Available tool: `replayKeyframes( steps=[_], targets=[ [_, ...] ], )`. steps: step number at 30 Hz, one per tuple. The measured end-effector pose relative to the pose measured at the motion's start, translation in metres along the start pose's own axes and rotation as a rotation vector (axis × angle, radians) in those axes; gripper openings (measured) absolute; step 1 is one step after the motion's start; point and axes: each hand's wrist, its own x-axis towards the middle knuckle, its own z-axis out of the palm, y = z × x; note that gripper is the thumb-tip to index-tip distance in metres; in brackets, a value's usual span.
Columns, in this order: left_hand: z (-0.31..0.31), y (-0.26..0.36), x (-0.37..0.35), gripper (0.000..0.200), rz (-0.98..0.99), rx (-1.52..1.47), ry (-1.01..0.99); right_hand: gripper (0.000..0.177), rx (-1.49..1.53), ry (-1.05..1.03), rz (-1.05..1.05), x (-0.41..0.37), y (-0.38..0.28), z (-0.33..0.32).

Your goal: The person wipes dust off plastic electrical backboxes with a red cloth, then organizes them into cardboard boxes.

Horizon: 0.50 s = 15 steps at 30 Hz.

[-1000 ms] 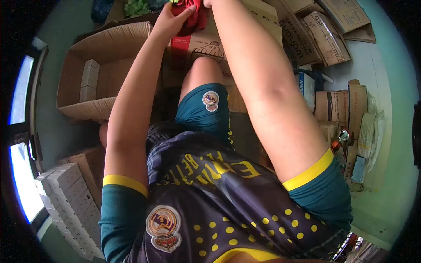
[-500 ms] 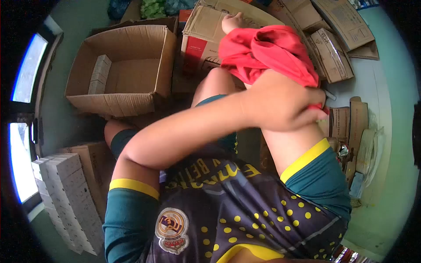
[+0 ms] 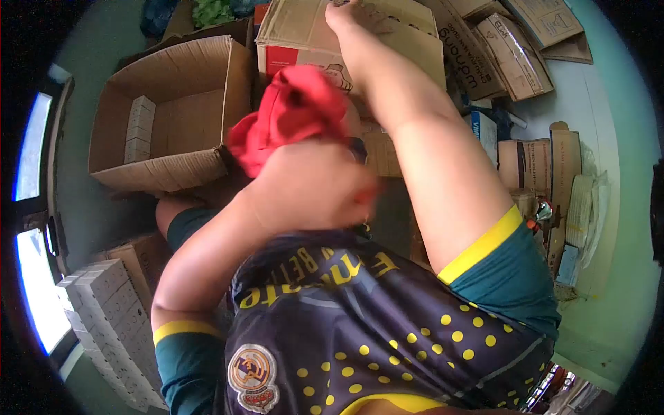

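Red cloth [image 3: 287,114], held in the left hand [image 3: 308,183], could snag its slack folds on the printed box's [image 3: 297,28] near edge. I cannot tell the right hand's [image 3: 354,15] opening.

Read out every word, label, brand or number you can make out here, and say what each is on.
"VIM", with any further letters hidden, on the blue and white box.
"Em" and "ate", split by folds, on the shirt.
"BET", above them on the shirt.
"wonang", probably, in stylised letters on the brown carton.
Too small or blurred: the shirt badge and the red label.
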Motion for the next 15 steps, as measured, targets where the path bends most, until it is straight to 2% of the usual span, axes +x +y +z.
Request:
replayKeyframes(
  steps=[1,3,4,6,8,9,12,14,15],
  targets=[
    [0.022,-0.022,-0.008,0.025,-0.166,0.118,-0.14,0.063,0.003,-0.003,-0.002,-0.001,0.0,0.0],
    [0.042,-0.056,-0.031,0.029,-0.224,0.092,0.082,0.063,0.007,-0.031,0.009,-0.004,0.002,-0.007],
    [0.031,-0.061,-0.032,0.028,-0.306,0.026,0.178,0.066,-0.036,-0.092,0.011,-0.012,-0.002,-0.021],
    [0.007,-0.056,-0.035,0.027,-0.482,-0.141,0.36,0.064,-0.051,-0.004,0.008,-0.003,0.001,-0.006],
    [-0.013,-0.05,-0.028,0.022,-0.378,-0.351,0.649,0.063,-0.063,0.027,-0.005,-0.001,0.0,0.011],
    [-0.023,-0.046,-0.025,0.015,-0.328,-0.328,0.699,0.063,-0.062,0.026,-0.005,-0.001,-0.001,0.011],
    [-0.028,-0.047,-0.005,0.014,-0.173,-0.352,0.865,0.063,-0.056,0.007,0.0,-0.003,-0.004,0.004],
    [-0.017,-0.047,0.016,0.018,0.133,-0.479,0.987,0.063,-0.065,-0.002,0.013,-0.01,0.002,-0.001],
    [-0.015,-0.038,0.024,0.023,0.232,-0.483,0.973,0.063,-0.064,0.001,0.009,-0.009,0.003,-0.004]
  ],
)
